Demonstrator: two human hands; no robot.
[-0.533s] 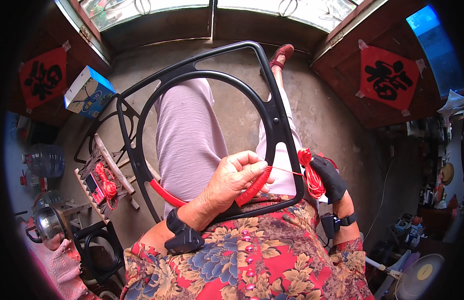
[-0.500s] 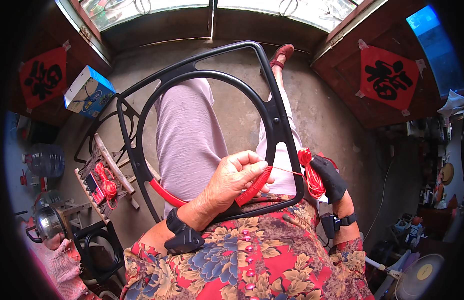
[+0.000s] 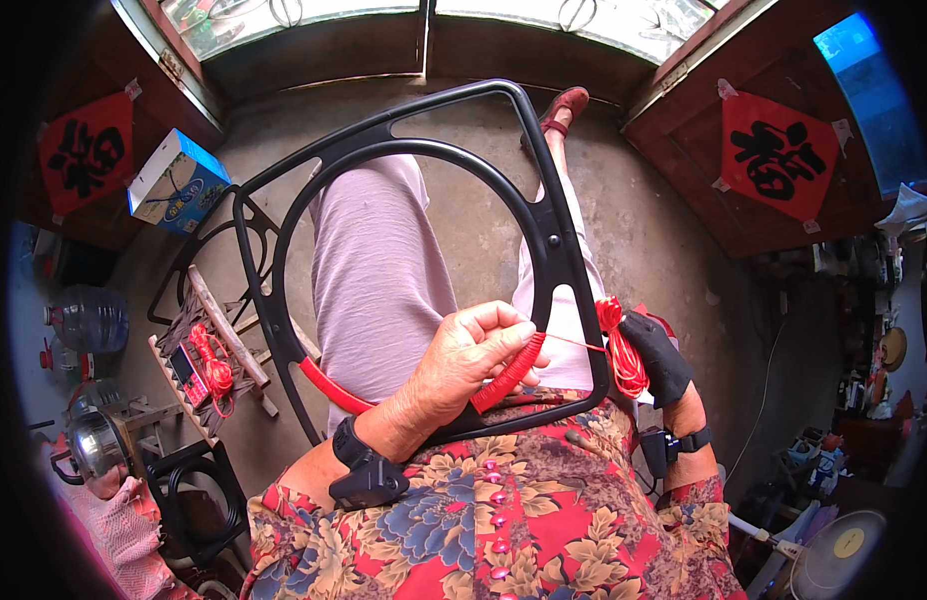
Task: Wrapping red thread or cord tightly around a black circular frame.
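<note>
A black metal frame (image 3: 515, 105) with a round inner ring rests over my lap. Red cord is coiled tightly round the near part of the ring, as a red wrapping (image 3: 512, 374). My bare left hand (image 3: 472, 358) is closed, thumb and fingers pinching the cord at the upper end of this wrapping. From there a single strand runs right to a looped hank of red cord (image 3: 627, 352). My right hand (image 3: 660, 358), in a black glove, grips the hank just outside the frame's right side; its fingers are partly hidden.
On the left, a wooden stool (image 3: 224, 325) carries another bundle of red cord (image 3: 216, 372). A blue and white box (image 3: 180, 184) stands beyond it, near a second black frame (image 3: 206, 262). A metal pot (image 3: 99, 450) sits lower left; a fan (image 3: 839, 555) is lower right.
</note>
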